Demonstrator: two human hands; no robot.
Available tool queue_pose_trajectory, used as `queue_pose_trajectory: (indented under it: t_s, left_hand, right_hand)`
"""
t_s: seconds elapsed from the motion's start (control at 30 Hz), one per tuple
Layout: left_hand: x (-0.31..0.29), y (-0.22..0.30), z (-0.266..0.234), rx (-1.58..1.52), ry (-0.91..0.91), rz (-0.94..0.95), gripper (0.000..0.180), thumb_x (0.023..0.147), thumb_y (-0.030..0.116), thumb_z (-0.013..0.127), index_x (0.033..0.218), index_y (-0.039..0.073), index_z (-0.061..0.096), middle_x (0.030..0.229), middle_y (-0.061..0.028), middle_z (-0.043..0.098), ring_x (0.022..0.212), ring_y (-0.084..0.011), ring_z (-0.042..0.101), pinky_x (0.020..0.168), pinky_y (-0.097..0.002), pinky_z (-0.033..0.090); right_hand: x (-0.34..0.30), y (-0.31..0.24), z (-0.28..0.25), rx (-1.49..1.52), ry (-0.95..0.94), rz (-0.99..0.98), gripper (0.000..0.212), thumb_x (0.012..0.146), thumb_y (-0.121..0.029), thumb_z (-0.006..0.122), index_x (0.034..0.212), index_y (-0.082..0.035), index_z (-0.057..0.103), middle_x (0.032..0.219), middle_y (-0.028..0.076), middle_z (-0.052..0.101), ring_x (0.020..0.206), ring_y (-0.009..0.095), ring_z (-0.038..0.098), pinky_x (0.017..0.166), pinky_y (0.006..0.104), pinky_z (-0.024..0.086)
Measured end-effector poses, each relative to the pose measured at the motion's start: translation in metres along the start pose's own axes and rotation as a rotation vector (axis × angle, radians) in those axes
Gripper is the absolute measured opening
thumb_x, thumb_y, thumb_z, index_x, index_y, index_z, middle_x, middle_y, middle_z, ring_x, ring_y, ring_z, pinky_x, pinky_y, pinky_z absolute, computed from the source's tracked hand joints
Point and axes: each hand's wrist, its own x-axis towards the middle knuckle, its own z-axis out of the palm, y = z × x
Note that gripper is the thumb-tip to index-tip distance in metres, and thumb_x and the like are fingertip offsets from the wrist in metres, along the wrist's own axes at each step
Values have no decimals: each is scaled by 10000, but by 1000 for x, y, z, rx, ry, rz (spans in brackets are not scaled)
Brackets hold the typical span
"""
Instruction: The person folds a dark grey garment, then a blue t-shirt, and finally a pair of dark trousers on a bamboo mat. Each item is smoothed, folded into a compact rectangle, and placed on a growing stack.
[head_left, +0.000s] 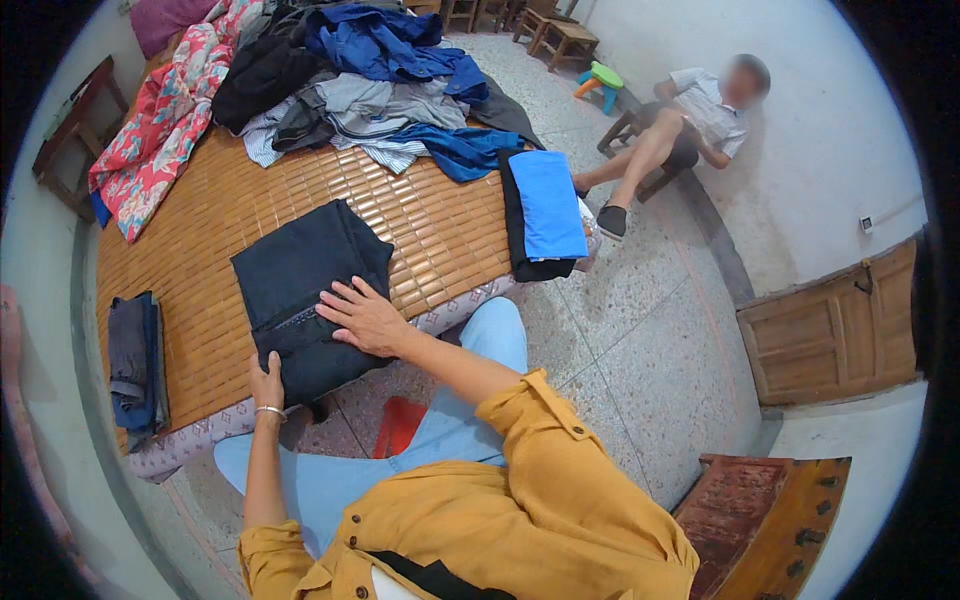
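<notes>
A black garment (315, 265), partly folded, lies on the slatted bamboo mat (440, 215) in front of me, its near end at the bed's edge. What kind of garment it is, I cannot make out. My left hand (266, 383) grips its near left corner, thumb along the edge and the other fingers mostly hidden. Flat on top of the cloth rests my right hand (362, 318), fingers spread and holding nothing.
A folded dark stack (137, 360) lies at the left. At the right edge sits a blue folded cloth (546, 205) on black ones. Loose clothes (380, 100) pile up at the back beside a red floral cloth (170, 130). A person (715, 110) sits by the right wall.
</notes>
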Motion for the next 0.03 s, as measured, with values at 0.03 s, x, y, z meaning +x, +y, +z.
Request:
queue_pose_trajectory:
  t_s: [0.03]
  left_hand:
    - [2, -7, 1, 109, 53, -50, 513, 886, 337, 545, 1240, -26, 468, 1194, -217, 553, 1108, -354, 520, 958, -369, 374]
  right_hand:
    - [4, 0, 8, -30, 9, -16, 615, 836, -437, 547, 1375, -202, 368, 1478, 47, 249, 1378, 239, 180, 1116, 490, 75]
